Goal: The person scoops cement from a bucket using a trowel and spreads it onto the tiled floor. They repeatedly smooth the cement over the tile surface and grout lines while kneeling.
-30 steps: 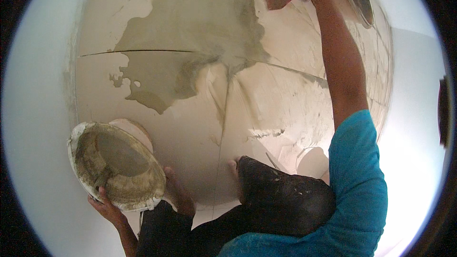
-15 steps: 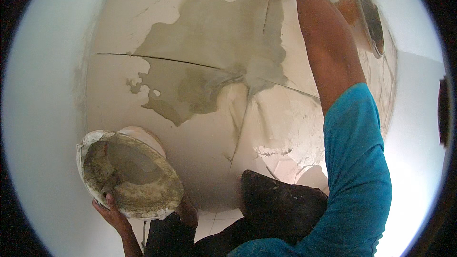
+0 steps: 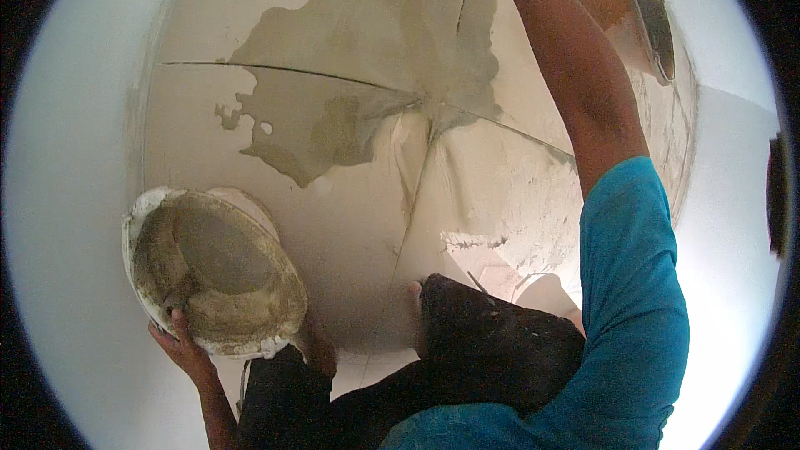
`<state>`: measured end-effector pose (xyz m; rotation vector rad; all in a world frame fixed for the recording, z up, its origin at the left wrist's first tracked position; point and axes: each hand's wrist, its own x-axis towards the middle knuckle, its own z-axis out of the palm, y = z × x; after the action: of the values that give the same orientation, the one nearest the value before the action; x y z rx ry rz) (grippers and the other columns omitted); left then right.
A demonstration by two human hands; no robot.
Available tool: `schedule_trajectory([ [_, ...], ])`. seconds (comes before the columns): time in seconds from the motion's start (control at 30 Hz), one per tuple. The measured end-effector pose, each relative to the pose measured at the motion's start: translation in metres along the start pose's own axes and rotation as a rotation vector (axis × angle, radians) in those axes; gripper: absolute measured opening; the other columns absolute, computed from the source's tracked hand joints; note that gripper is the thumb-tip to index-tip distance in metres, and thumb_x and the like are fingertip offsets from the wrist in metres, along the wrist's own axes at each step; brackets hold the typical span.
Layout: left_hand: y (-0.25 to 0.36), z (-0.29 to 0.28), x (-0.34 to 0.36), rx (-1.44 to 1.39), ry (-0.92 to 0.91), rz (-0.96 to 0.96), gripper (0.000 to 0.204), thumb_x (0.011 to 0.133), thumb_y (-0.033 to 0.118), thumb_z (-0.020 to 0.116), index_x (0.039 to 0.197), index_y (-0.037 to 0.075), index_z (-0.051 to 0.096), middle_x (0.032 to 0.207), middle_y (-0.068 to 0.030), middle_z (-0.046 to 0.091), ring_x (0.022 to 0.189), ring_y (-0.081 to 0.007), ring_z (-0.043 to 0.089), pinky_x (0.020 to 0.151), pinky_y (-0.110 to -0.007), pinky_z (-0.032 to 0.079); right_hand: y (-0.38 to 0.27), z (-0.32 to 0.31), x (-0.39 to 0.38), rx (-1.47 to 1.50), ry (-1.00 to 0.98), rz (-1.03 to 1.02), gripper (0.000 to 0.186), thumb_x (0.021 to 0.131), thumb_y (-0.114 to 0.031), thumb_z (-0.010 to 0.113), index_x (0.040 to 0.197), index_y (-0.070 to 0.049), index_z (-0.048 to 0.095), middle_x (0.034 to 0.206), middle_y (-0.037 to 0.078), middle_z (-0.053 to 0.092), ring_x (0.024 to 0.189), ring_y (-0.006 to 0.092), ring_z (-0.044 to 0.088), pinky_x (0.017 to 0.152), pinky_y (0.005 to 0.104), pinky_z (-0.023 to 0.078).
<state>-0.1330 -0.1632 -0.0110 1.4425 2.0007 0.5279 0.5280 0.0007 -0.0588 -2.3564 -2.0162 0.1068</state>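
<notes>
My left hand (image 3: 185,345) grips the near left rim of a white, mortar-crusted bucket (image 3: 271,325), with the thumb over the edge. The bucket tilts toward me and holds a thin grey slurry (image 3: 223,254). On the large beige floor tiles (image 3: 333,229) beyond it lies a wide wet patch of grey slurry (image 3: 392,25), spread across the dark joints between tiles. My right arm (image 3: 575,67) stretches to the far edge of the view, over the right side of the patch. The right hand itself is cut off there, so whatever it holds is hidden.
An orange bucket (image 3: 621,21) with grey contents stands at the far right, near the wall. A white wall (image 3: 75,200) runs along the left. My bent knees in dark trousers (image 3: 492,342) and bare foot (image 3: 321,348) are close to the bucket.
The view has shifted, so the floor and slurry patch sit higher in it. My right hand, partly visible before, has passed out of the far edge. The left hand keeps its hold on the bucket.
</notes>
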Motion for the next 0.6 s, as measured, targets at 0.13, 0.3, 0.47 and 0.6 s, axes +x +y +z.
schedule_trajectory([
  [0.13, 0.005, 0.004, 0.0, -0.033, -0.006, -0.014, 0.069, 0.089, 0.045, 0.062, 0.133, -0.001, 0.033, 0.127, -0.0193, 0.047, 0.114, -0.0294, 0.049, 0.097, -0.041, 0.04, -0.033, 0.008, -0.016, 0.006, 0.042, -0.056, 0.041, 0.083, -0.038, 0.063, 0.118, -0.016, 0.062, 0.108, 0.013, 0.066, 0.102, 0.0319, 0.062, 0.084, 0.0452, 0.05],
  [0.3, -0.002, 0.003, 0.001, -0.087, 0.034, 0.027, 0.064, 0.089, 0.042, 0.064, 0.129, -0.001, 0.036, 0.122, -0.0167, 0.05, 0.111, -0.0268, 0.051, 0.097, -0.04, 0.041, -0.095, 0.002, -0.036, 0.033, -0.003, -0.056, 0.036, 0.083, -0.025, 0.06, 0.118, -0.016, 0.062, 0.107, 0.013, 0.066, 0.1, 0.0315, 0.063, 0.081, 0.0441, 0.051],
  [0.47, 0.001, 0.006, 0.001, -0.044, 0.045, 0.044, 0.062, 0.089, 0.04, 0.064, 0.127, -0.001, 0.039, 0.121, -0.0179, 0.051, 0.111, -0.0266, 0.051, 0.096, -0.039, 0.041, -0.119, 0.005, -0.056, 0.014, 0.012, -0.086, 0.035, 0.082, -0.019, 0.056, 0.117, -0.016, 0.062, 0.107, 0.012, 0.066, 0.099, 0.0311, 0.063, 0.079, 0.0442, 0.052],
  [0.6, -0.004, 0.005, 0.004, 0.004, 0.036, 0.072, 0.063, 0.089, 0.042, 0.063, 0.128, -0.002, 0.039, 0.122, -0.0194, 0.051, 0.11, -0.0279, 0.052, 0.094, -0.04, 0.043, -0.131, -0.001, -0.07, 0.0, -0.039, -0.072, 0.037, 0.081, -0.017, 0.056, 0.118, -0.017, 0.062, 0.108, 0.011, 0.066, 0.098, 0.0306, 0.063, 0.079, 0.0443, 0.052],
])
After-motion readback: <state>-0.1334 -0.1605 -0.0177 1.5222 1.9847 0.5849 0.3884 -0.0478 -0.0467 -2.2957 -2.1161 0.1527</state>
